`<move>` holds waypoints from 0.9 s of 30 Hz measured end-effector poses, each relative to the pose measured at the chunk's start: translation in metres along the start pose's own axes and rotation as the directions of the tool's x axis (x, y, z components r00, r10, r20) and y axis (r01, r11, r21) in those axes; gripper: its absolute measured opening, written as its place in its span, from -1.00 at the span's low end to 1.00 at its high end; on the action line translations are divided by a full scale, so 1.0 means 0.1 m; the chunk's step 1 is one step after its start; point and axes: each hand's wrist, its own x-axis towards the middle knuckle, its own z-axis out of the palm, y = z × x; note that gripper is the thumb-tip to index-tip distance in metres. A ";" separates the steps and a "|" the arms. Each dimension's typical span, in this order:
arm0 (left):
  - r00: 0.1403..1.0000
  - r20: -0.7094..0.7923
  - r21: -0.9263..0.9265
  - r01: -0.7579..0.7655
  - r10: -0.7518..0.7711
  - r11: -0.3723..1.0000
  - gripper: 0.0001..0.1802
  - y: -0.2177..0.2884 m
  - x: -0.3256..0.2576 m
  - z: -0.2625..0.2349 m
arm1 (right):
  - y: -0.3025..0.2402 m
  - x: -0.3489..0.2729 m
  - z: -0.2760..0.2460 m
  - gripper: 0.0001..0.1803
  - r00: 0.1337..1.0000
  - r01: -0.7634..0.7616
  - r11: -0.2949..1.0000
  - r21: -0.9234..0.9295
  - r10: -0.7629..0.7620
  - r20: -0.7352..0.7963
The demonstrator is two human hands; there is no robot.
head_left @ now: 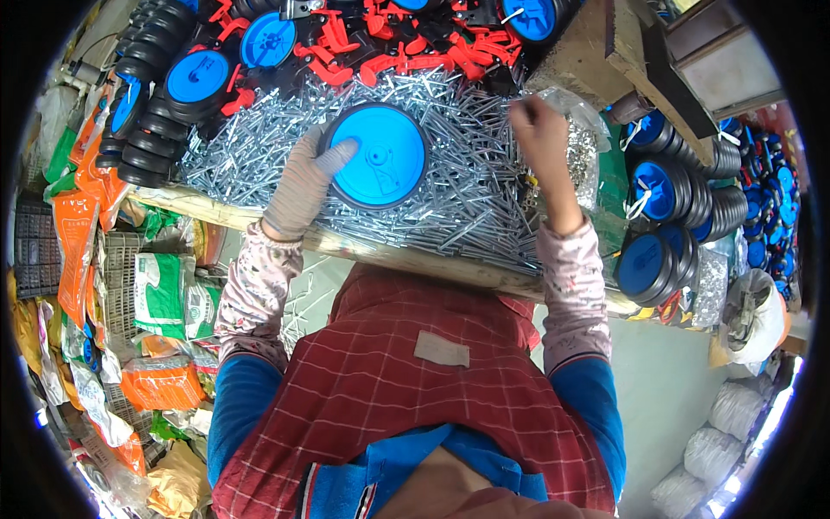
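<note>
My left hand (303, 180), in a pale knitted glove, grips the left rim of a wheel (380, 173) with a blue disc and a black tyre. Its thumb lies on the blue face. The wheel is over a wide heap of loose metal pins (467, 208). To the right of the wheel, my bare right hand (540, 134) is raised beside a clear plastic bag (584, 147) of small metal parts. Motion blurs its fingers, which look curled; whether anything is between them does not show.
Red and black plastic parts (406, 56) lie piled behind the pins, with more blue wheels (197, 76) at the left. Wheel stacks (650, 259) stand at the right, below a wooden frame (635, 52). The bench has a wooden front edge (406, 259). Bags and crates (121, 277) crowd the left.
</note>
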 end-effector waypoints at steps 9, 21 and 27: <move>0.995 -0.010 -0.280 -0.097 0.098 0.955 -0.55 -0.04 -0.12 0.81 | -0.80 -0.65 -0.40 -0.75 0.987 -0.080 0.778 0.623 -0.025 0.159; 0.986 0.119 -0.531 0.164 -0.119 0.831 -0.49 -0.03 0.07 0.85 | -0.75 -0.37 -0.27 -0.79 0.947 0.012 0.805 0.594 -0.199 0.251; 0.983 0.159 -0.623 0.171 -0.090 0.764 -0.47 0.00 0.15 0.75 | -0.79 -0.05 -0.17 -0.56 0.740 0.453 0.739 0.498 -0.623 0.251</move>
